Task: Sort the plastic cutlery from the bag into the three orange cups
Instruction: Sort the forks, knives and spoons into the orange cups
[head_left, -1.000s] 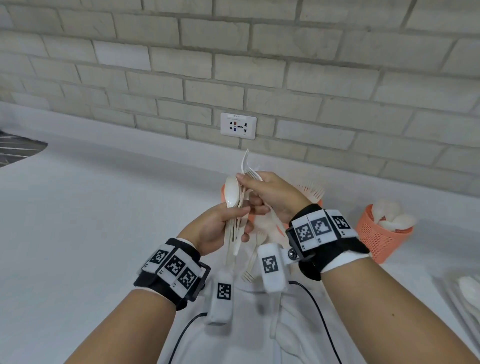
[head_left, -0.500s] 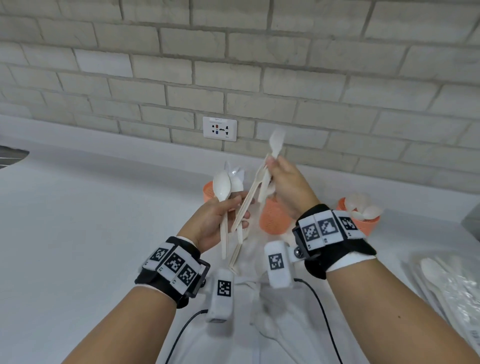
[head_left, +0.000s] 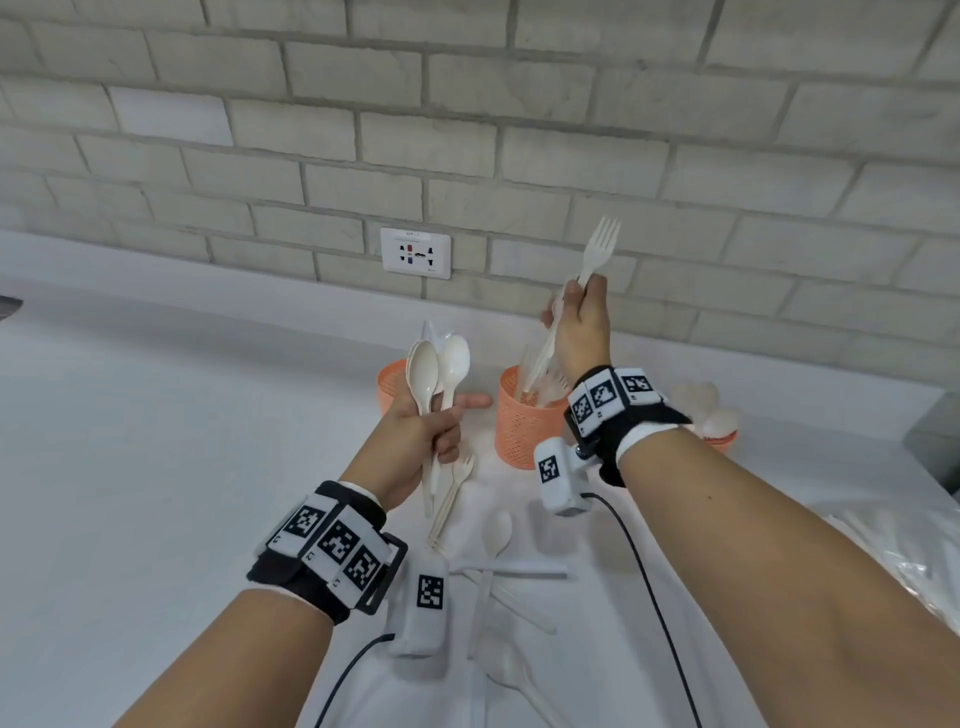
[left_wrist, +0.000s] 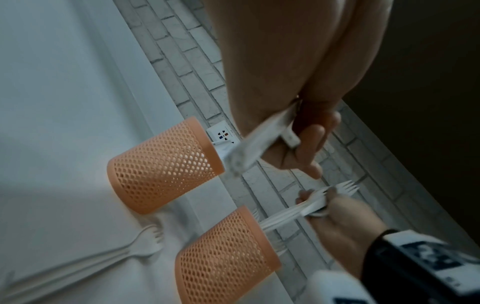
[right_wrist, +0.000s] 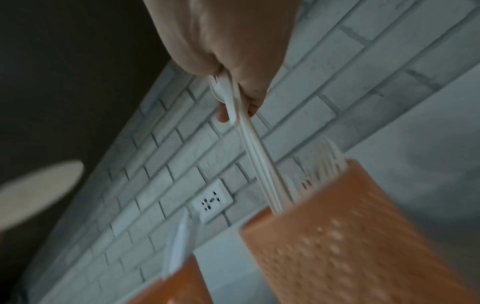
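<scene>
My left hand (head_left: 439, 434) grips two white plastic spoons (head_left: 439, 366) upright by their handles (left_wrist: 259, 148), in front of the left orange mesh cup (head_left: 388, 384). That cup (left_wrist: 161, 164) holds white knives (right_wrist: 179, 236). My right hand (head_left: 574, 317) pinches white forks (head_left: 600, 244), tines up, above the middle orange cup (head_left: 519, 423). Their handles (right_wrist: 262, 170) slant down into that cup (right_wrist: 350, 242), which has other forks in it. The right orange cup (head_left: 721, 442), partly hidden by my right wrist, is full of spoons (head_left: 701, 402).
Loose forks (head_left: 454, 483), a spoon (head_left: 496, 530) and a knife (head_left: 514, 574) lie on the white counter (head_left: 156, 467) near my left wrist. A clear plastic bag (head_left: 893, 545) lies at the right edge. A brick wall with a socket (head_left: 415, 255) stands just behind the cups.
My right hand has pulled the forks out of the bundle in my left hand and carried them up and right over the middle cup. My left hand keeps the spoons.
</scene>
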